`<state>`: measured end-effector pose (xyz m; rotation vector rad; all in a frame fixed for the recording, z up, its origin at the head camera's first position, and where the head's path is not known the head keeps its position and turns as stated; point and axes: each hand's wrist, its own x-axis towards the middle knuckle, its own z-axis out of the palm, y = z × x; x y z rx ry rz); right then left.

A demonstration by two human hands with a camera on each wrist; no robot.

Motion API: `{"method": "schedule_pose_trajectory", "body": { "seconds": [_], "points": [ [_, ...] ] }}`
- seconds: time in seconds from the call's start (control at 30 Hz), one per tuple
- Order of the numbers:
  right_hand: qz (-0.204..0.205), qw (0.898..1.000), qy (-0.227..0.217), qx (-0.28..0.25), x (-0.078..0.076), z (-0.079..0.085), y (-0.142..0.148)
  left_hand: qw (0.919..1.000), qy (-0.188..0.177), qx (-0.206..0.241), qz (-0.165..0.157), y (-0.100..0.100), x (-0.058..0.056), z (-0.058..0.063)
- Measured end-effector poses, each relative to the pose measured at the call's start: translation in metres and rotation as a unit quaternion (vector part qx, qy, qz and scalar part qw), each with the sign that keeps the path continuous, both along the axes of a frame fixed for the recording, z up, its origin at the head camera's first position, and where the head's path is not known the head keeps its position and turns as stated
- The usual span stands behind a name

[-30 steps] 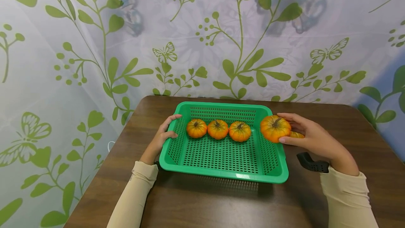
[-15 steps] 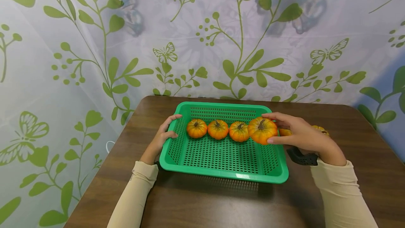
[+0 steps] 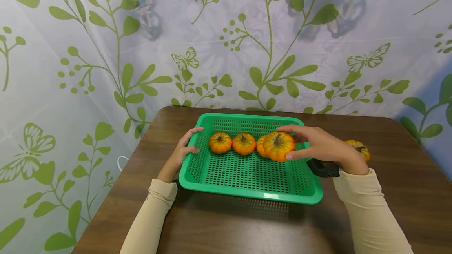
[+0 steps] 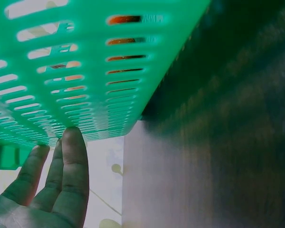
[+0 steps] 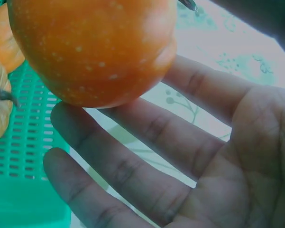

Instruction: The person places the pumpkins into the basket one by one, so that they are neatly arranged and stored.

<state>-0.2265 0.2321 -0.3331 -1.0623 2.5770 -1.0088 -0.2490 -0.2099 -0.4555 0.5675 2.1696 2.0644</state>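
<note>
A green plastic basket (image 3: 233,189) with slotted walls stands on the table. My left hand (image 3: 179,155) holds its left rim, thumb at the rim; in the left wrist view several fingers (image 4: 73,166) lie against the outer wall. My right hand (image 3: 318,144) pinches a small orange pumpkin (image 3: 279,148) between thumb and fingers, over the basket's right half. Inside, a left pumpkin (image 3: 220,143), a middle pumpkin (image 3: 243,144) and a right pumpkin (image 3: 260,145) form a row along the back. The held pumpkin partly covers the right one in the head view.
Another pumpkin (image 3: 360,151) lies on the brown wooden table (image 3: 406,175), right of the basket and partly behind my right wrist. A curtain with leaf and butterfly prints (image 3: 219,69) hangs behind the table's back edge. A white cord (image 3: 121,162) shows at the left edge.
My right hand has carried its pumpkin leftward, from above the basket's right rim to over the row's right pumpkin. The pumpkin on the table has come into fuller view. My left hand stays put.
</note>
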Motion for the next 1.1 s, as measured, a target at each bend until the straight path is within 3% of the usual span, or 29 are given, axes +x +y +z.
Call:
{"method": "schedule_pose_trajectory", "body": {
  "seconds": [0.6,1.1],
  "points": [
    [0.051,0.998,-0.035,-0.004,-0.018,0.0,-0.032,1.0,0.0,0.006,-0.004,0.0,-0.001,-0.001],
    [0.068,0.995,-0.066,0.04,-0.033,-0.011,-0.066,1.0,0.002,0.006,-0.006,0.0,-0.001,-0.001]
  ]
}}
